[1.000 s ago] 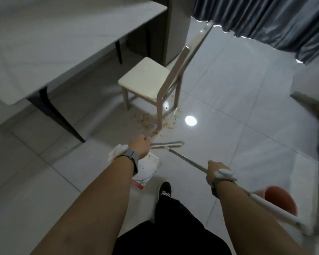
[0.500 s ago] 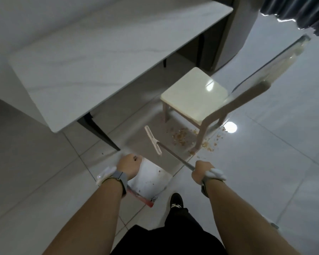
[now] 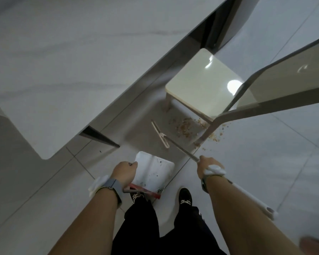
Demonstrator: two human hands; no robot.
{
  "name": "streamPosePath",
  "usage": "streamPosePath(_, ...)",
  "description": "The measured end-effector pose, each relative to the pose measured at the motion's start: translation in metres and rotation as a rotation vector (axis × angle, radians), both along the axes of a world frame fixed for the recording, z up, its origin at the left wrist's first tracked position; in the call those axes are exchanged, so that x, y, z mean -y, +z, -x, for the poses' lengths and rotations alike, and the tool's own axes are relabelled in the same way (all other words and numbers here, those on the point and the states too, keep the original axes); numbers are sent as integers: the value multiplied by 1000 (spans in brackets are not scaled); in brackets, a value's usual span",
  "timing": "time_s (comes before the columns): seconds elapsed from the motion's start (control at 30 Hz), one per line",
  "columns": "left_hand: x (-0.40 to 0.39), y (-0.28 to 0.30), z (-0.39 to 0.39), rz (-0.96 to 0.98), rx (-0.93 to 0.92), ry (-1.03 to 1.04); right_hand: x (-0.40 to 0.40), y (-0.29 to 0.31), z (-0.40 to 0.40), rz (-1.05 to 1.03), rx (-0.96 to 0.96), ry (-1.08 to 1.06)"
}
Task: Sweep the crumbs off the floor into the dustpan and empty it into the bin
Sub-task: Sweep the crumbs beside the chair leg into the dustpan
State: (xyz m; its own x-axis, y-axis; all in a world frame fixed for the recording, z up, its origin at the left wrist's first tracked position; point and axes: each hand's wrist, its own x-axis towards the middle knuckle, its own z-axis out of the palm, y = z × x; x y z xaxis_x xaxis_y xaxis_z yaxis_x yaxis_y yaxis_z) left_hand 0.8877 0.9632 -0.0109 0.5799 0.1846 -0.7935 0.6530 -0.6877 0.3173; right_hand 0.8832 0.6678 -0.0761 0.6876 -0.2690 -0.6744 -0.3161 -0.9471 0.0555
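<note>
A white dustpan (image 3: 153,172) is held low at the lower centre of the frame by the left hand (image 3: 124,173), whose fingers are curled round its handle; the red rear edge of the pan lies just above a black shoe (image 3: 136,196). The right hand (image 3: 207,167) is clenched round the metal shaft of a broom (image 3: 180,148), which runs up and left to a narrow pale head (image 3: 159,134) set on the floor, while its white upper end passes under the right forearm toward the lower right. The crumbs (image 3: 186,127) are seen scattered on the grey tiled floor (image 3: 265,162) just right of the broom head, under the front edge of a cream chair (image 3: 203,85) and around its nearer leg (image 3: 204,134); a few more lie beyond that leg, to its right. The broom head and the crumbs are near but apart. The dustpan's open lip is turned toward the upper left, well short of the crumbs. The upper left is filled by the white counter (image 3: 63,70), its rounded corner and dark leg (image 3: 99,138) close to the dustpan's left. A narrow strip of floor is left between the counter edge and the chair; wider open tile is seen at the right of the frame
</note>
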Motion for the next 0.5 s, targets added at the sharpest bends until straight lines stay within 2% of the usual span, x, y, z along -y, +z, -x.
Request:
streamPosePath(0.17,-44,-12,-38,83,-164,-77,-37,-15,-21,125,-134,26)
streamPosePath(0.33,-45,-27,-51,111,-222,-199,-67,-31,-26,128,-221,-5)
streamPosePath(0.5,-47,-42,-56,213,-279,-197,-59,-37,-29,164,-273,-25)
